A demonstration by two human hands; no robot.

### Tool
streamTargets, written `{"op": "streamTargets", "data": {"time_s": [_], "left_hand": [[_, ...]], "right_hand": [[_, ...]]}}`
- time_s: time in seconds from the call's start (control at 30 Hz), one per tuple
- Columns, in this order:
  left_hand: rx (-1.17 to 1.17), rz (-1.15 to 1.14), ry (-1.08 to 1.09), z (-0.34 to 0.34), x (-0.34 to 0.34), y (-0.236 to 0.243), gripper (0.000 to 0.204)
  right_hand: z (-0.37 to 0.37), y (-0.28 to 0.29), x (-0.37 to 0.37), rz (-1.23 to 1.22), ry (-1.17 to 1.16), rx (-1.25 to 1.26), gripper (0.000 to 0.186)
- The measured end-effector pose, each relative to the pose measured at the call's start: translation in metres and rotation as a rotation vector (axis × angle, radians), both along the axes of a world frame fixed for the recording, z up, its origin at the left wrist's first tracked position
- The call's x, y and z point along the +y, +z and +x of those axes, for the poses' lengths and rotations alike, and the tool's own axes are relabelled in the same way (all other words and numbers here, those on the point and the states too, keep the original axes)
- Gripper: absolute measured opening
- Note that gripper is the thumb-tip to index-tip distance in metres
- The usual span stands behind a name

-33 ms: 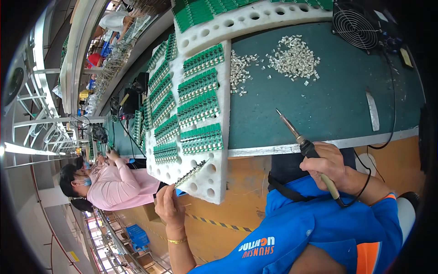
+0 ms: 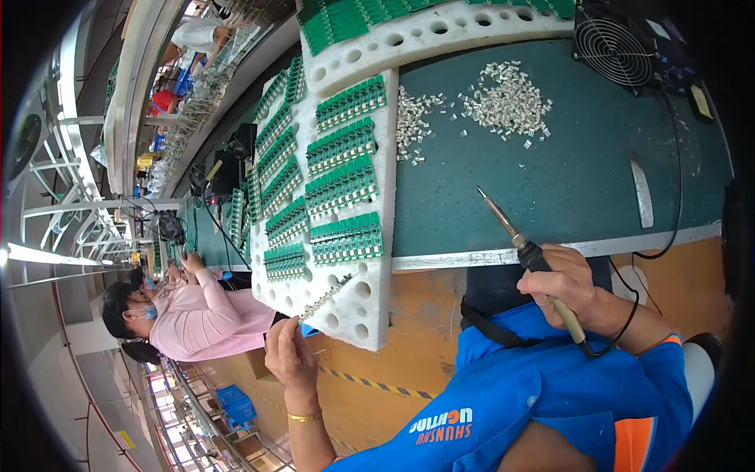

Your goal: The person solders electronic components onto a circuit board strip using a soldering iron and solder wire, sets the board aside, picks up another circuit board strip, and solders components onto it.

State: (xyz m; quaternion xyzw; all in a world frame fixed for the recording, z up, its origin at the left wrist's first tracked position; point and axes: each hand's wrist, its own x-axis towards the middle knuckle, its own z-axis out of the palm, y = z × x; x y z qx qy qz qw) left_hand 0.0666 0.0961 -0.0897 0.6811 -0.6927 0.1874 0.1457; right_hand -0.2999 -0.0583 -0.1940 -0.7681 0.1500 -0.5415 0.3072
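My right hand [image 2: 562,287] is wrapped round the handle of a soldering iron [image 2: 528,253]. Its metal tip points up and left over the table's near edge. Between the fingertips of my left hand [image 2: 291,360] is one end of a narrow circuit board strip [image 2: 326,297], seen nearly edge-on with small parts along it. The strip slants up and right above the near end of a white foam tray [image 2: 377,303]. Rows of green circuit boards [image 2: 346,237] with small white parts lie on that tray. Iron and strip are well apart.
Small white connectors [image 2: 507,102] lie heaped on the green table [image 2: 566,181]. Another foam block [image 2: 377,51] with green boards stands behind. A fan [image 2: 613,49], a pale flat strip [image 2: 642,193] and the iron's cord are at right. A co-worker in pink [image 2: 208,315] sits at left.
The circuit board strip in my left hand has turned slightly, showing less green at its far end. My left hand has shifted a little; my right hand and the iron are almost still.
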Motion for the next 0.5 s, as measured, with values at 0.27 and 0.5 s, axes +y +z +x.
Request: {"op": "streamTargets", "data": {"time_s": [0.27, 0.5], "left_hand": [[1.272, 0.291, 0.356, -0.106, -0.037, 0.026, 0.015], [2.085, 0.582, 0.483, -0.194, -0.101, -0.052, 0.017]], "right_hand": [[-0.023, 0.001, -0.007, 0.04, -0.026, 0.015, 0.034], [-0.059, 0.005, -0.003, 0.115, -0.14, 0.077, 0.022]]}}
